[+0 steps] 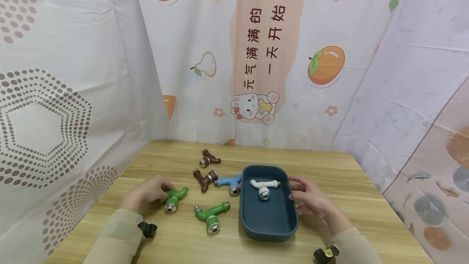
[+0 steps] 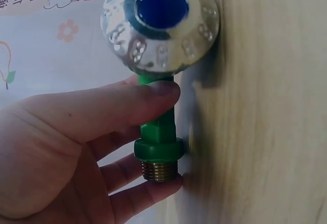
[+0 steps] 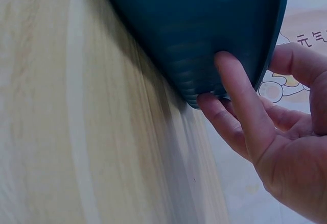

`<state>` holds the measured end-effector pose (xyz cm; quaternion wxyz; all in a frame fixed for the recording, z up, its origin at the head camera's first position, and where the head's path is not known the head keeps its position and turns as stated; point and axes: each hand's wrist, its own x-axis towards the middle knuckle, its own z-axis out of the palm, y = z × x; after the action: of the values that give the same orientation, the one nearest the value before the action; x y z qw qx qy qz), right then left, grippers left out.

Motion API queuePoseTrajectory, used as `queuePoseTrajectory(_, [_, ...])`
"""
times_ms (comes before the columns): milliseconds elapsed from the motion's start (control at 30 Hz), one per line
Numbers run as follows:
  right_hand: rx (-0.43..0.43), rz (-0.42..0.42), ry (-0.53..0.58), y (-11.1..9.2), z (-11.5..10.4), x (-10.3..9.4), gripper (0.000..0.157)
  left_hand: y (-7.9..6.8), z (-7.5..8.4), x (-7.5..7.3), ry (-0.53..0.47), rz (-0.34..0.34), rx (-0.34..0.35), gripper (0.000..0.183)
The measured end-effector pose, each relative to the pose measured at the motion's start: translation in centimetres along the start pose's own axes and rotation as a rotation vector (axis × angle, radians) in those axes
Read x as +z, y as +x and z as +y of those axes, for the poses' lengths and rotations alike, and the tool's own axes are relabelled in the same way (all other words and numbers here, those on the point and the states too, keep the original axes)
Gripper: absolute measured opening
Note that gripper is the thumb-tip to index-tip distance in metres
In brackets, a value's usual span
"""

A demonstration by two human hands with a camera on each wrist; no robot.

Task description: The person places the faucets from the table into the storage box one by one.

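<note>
Tabletop (image 1: 179,247) carries a dark blue tray (image 1: 269,217) right of centre, white tap (image 1: 264,189) inside. At left, the left hand (image 1: 152,192) pinches a green tap (image 1: 176,196) between thumb and fingers. The right hand (image 1: 311,199), fingers spread, loosely grips the tray's right wall. Between lie a second green tap (image 1: 212,212), near, and a blue tap (image 1: 230,181), farther.

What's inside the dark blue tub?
Inside the dark blue tub, a white tap is lying toward the far end. I can see the bottom around it, but the bit right underneath is covered by the tap.
</note>
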<state>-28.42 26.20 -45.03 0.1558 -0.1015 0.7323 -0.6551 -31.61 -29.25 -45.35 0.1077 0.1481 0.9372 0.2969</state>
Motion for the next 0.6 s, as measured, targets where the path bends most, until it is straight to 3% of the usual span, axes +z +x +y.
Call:
queuePoseTrajectory(333, [0.005, 0.012, -0.007, 0.16, 0.4, -0.21, 0.072, 0.05, -0.17, -0.17, -0.038, 0.006, 0.061, 0.032])
queuePoseTrajectory(600, [-0.01, -0.009, -0.016, 0.11, 0.31, -0.25, 0.073, 0.14, 0.35, -0.18, -0.051, 0.046, 0.047, 0.034])
